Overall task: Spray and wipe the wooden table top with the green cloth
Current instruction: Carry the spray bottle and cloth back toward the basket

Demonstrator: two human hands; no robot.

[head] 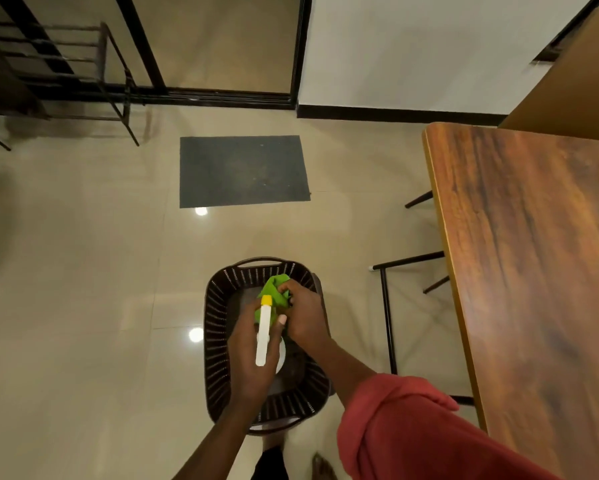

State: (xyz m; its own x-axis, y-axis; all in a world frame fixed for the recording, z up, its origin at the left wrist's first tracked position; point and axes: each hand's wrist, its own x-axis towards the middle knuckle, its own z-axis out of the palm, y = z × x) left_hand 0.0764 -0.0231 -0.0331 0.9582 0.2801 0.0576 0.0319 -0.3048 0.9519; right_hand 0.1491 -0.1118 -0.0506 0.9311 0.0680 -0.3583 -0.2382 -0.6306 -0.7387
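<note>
Your green cloth [274,288] is bunched up above the dark slatted basket [215,327], which stands on the tiled floor [83,271] just below you. Your right hand [306,315] grips it, with the fingers curled round the folds, so only the upper part of the cloth shows past the knuckles. Touching the cloth on its near side is the spray bottle [264,336], white with a yellow nozzle tip that points away from you. Your left hand [251,362] holds the bottle from below, its fingers wrapped narrowly round the neck. The bottle's body is mostly hidden under that hand. Both hands are close together over the middle of the basket, and I cannot tell whether either thing touches the basket's bottom.

A red sleeve [412,427] covers your right upper arm, while the left forearm is bare. The wooden counter [533,254] runs along your right side, well apart from the cloth and the bottle, with its dark metal legs showing beneath its near edge. Farther off, a grey mat [244,171] lies on the floor before a dark-framed glass door [221,43]. A dark metal rack [66,71] stands at the far left. 2 bright light spots shine on the tiles left of the basket.
</note>
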